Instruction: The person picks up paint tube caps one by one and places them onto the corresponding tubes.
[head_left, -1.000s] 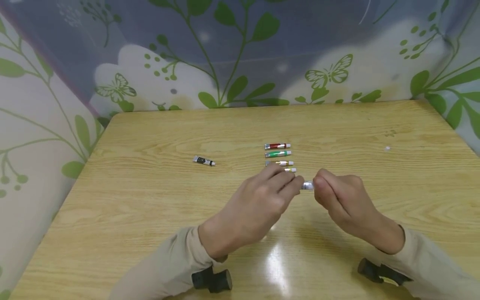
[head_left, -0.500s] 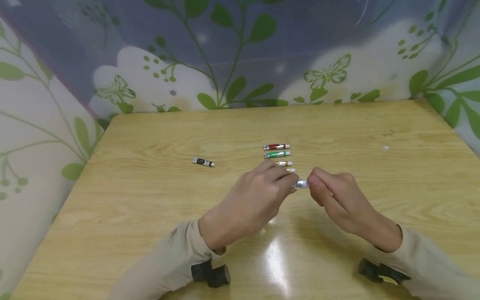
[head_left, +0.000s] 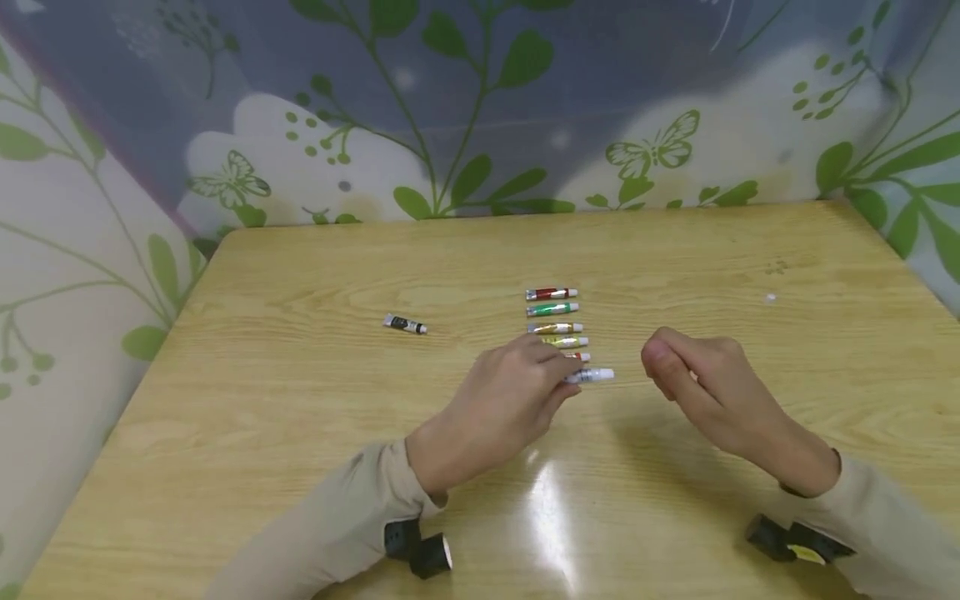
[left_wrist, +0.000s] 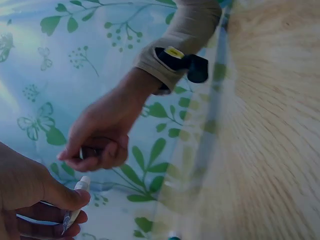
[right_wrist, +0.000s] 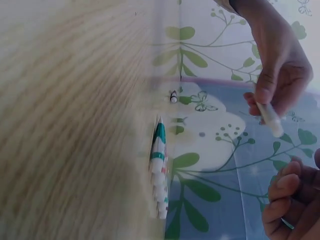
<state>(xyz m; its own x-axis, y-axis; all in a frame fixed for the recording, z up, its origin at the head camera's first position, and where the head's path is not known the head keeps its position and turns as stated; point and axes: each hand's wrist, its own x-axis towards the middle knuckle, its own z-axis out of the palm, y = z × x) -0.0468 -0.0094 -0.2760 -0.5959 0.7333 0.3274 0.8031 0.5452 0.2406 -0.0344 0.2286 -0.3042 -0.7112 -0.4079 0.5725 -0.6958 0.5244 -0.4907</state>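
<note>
Between thumb and fingers, my left hand (head_left: 498,408) pinches a white paint tube (head_left: 596,375), its white cap end pointing right. In the right wrist view this tube (right_wrist: 270,119) slants downward from the left hand (right_wrist: 285,65). My right hand (head_left: 708,392) is a short way right of the cap end, apart from it, with curled fingers; I see nothing held there. Beyond the left hand lies a row of paint tubes: red (head_left: 551,294), green (head_left: 552,309), gold (head_left: 555,328), yellow (head_left: 566,342), and one with a red-orange label (head_left: 577,357), mostly hidden by the left hand.
A black paint tube (head_left: 405,324) lies alone to the left of the row. A small white bit (head_left: 771,297) is on the wooden table (head_left: 262,417) at the right. Leaf-patterned cloth (head_left: 480,125) stands behind the table and at its sides.
My right hand has come off the tube's end and moved right, uncovering the white cap. The left hand has shifted slightly left with the tube, and more of the row shows.
</note>
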